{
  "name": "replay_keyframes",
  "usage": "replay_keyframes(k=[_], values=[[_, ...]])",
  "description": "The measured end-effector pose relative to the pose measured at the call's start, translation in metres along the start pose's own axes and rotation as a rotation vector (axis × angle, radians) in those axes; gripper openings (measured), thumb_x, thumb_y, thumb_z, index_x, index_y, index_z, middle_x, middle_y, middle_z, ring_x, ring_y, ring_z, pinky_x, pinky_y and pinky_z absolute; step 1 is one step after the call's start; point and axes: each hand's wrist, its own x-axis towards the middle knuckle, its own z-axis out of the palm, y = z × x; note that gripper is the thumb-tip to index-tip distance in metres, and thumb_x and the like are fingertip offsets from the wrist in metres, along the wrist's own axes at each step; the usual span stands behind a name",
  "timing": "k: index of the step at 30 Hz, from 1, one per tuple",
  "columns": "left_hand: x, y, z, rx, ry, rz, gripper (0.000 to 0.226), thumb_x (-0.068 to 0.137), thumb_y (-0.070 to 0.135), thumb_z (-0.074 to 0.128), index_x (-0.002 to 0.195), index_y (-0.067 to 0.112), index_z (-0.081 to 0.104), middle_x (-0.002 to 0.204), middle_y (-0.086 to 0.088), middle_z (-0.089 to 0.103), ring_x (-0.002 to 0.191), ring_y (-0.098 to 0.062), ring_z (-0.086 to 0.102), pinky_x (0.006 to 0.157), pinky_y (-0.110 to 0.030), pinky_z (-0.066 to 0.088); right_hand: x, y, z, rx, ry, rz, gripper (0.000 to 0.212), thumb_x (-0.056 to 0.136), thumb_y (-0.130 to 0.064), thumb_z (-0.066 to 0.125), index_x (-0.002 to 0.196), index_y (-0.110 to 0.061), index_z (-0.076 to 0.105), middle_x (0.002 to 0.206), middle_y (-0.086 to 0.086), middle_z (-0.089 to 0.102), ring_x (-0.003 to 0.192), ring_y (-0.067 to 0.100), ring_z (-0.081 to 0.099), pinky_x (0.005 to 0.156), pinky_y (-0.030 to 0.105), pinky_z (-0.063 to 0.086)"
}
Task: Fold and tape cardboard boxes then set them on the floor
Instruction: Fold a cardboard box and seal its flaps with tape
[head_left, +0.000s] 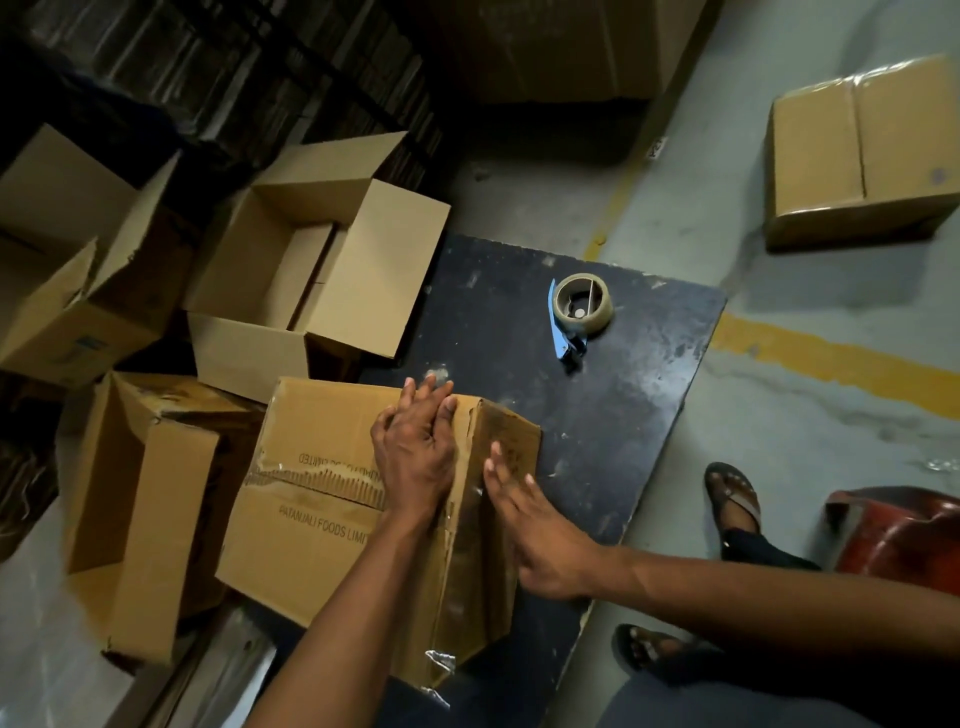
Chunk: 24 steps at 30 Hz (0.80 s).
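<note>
Both hands lie flat, fingers straight, on the printed brown cardboard box (322, 514). The left hand (415, 447) presses its top; the right hand (540, 535) seemingly presses its taped side.

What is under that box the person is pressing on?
The box sits on a dark board, with both hands pressing on it. Its covered underside and contents cannot be seen.
</note>
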Motion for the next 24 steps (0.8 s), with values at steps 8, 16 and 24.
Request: replay_keyframes(k=[8, 16, 24], values=[[-0.001, -0.002, 0.002, -0.016, 0.011, -0.016, 0.05, 0.1, 0.057, 0.035, 0.137, 0.036, 0.061, 0.152, 0.012, 0.052, 0.15, -0.003, 0.032, 0.12, -0.043, 0.026, 0.04, 0.022, -0.037, 0.141, 0.334, 0.142, 0.108, 0.09, -0.006, 0.059, 0.159, -0.018, -0.023, 0.166, -0.006, -0.033, 0.155, 0.011, -0.023, 0.125, 0.063, 0.004], [-0.001, -0.004, 0.002, -0.011, -0.001, -0.028, 0.046, 0.1, 0.058, 0.034, 0.138, 0.043, 0.056, 0.153, 0.014, 0.049, 0.151, -0.001, 0.028, 0.122, -0.039, 0.022, 0.011, 0.023, -0.005, 0.013, 0.348, 0.095, 0.084, 0.092, -0.031, 0.066, 0.162, -0.037, 0.02, 0.171, 0.001, -0.018, 0.158, 0.015, -0.012, 0.124, 0.058, 0.016], [-0.001, -0.004, 0.003, -0.032, -0.001, -0.029, 0.043, 0.104, 0.056, 0.038, 0.137, 0.042, 0.06, 0.153, 0.019, 0.047, 0.15, 0.003, 0.027, 0.121, -0.035, 0.019, 0.085, 0.0, -0.15, 0.381, 0.143, 0.125, 0.059, 0.082, -0.074, 0.067, 0.126, -0.035, 0.072, 0.133, -0.014, 0.068, 0.123, 0.001, 0.061, 0.109, 0.045, 0.049]])
